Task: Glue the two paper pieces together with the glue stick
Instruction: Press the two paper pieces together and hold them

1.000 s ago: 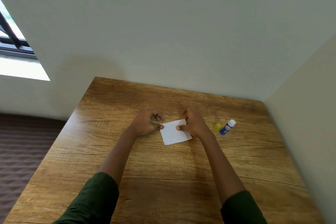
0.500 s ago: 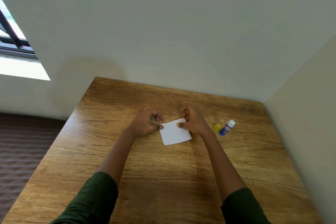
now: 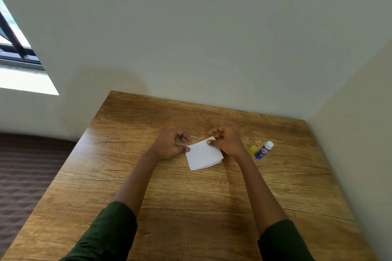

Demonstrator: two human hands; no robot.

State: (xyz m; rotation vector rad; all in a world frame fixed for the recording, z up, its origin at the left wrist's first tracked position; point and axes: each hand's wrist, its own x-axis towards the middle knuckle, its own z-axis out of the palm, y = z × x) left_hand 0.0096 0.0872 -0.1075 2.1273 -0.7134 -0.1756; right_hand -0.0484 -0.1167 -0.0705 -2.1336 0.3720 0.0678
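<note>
Only the head view to go on here. The paper pieces [image 3: 203, 154] look stacked into one white square on the table [image 3: 191, 207], right between the two sets of fingers. The right hand [image 3: 228, 142] has its fingers clamped on the far corner, thumb on top, and that corner looks a bit lifted. The left hand [image 3: 169, 144] has its thumb tip on the left corner with the other fingers curled up clear of the sheet, and I can't tell if that's a pinch or just a press. If this is the pressing-together bit, I'd flatten the fingers and rub from the middle out to the edges, keeping the corners lined up so nothing slides. The glue stick [image 3: 264, 150] lies near the right-hand fingers, out to their right, with its yellow cap [image 3: 252, 149] off and sitting beside it. I can't see any glue, or whether there are really two sheets; the near edge only hints at layers.
</note>
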